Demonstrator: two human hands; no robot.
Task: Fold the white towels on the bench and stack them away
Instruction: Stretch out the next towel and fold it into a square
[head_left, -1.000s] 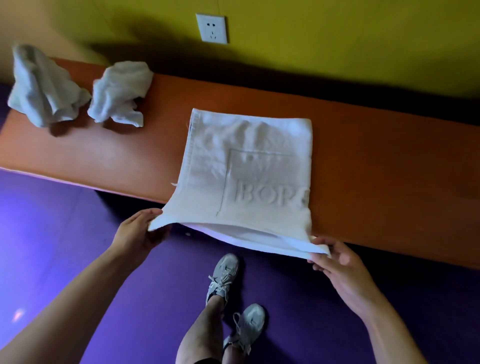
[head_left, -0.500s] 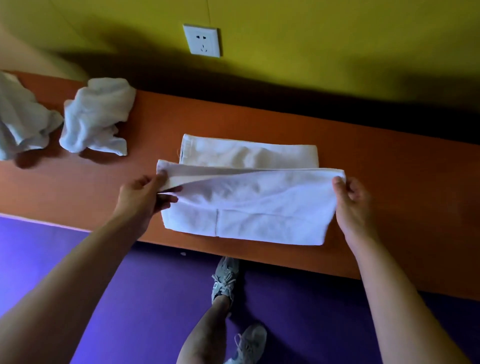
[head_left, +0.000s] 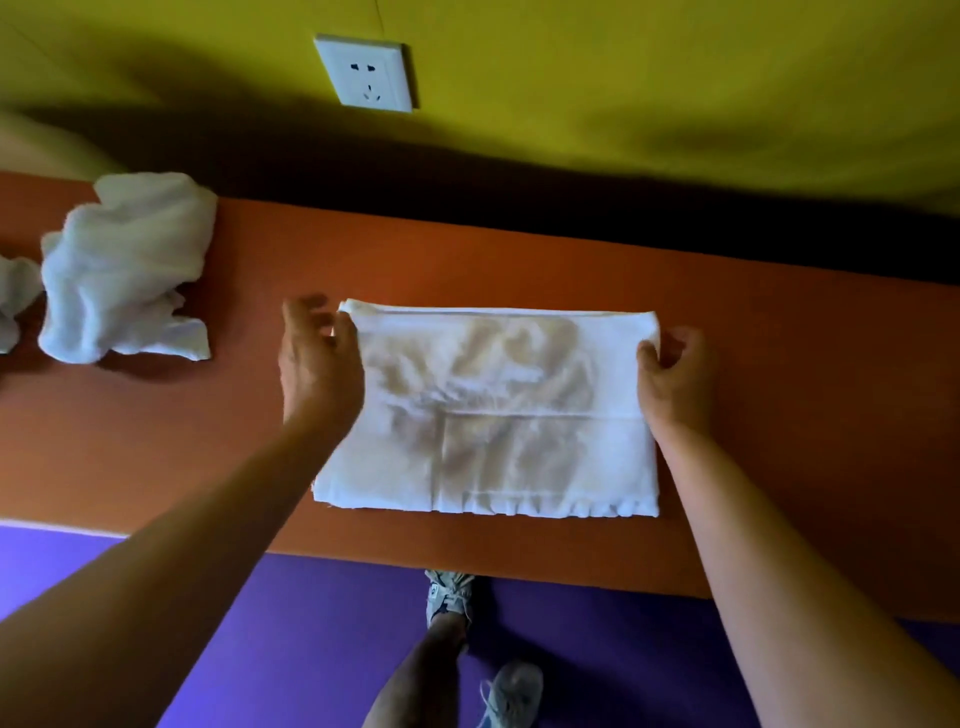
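A white towel (head_left: 498, 410) lies folded flat on the orange bench (head_left: 779, 364), its near layer laid over onto the far edge. My left hand (head_left: 317, 358) rests at the towel's far left corner, fingers spreading off the cloth. My right hand (head_left: 672, 371) pinches the far right corner between thumb and fingers. A crumpled white towel (head_left: 124, 270) sits on the bench at the left, and part of another crumpled towel (head_left: 15, 296) shows at the left frame edge.
The bench runs along a yellow wall with a white socket (head_left: 369, 73). Its front edge drops to a purple floor (head_left: 260, 623), where my legs and grey shoes (head_left: 449, 597) stand close below the towel.
Both hands lifted the towel's hanging near half from over the bench's edge and carried it onto the far half. The towel now lies doubled, and my left fingers are loosening.
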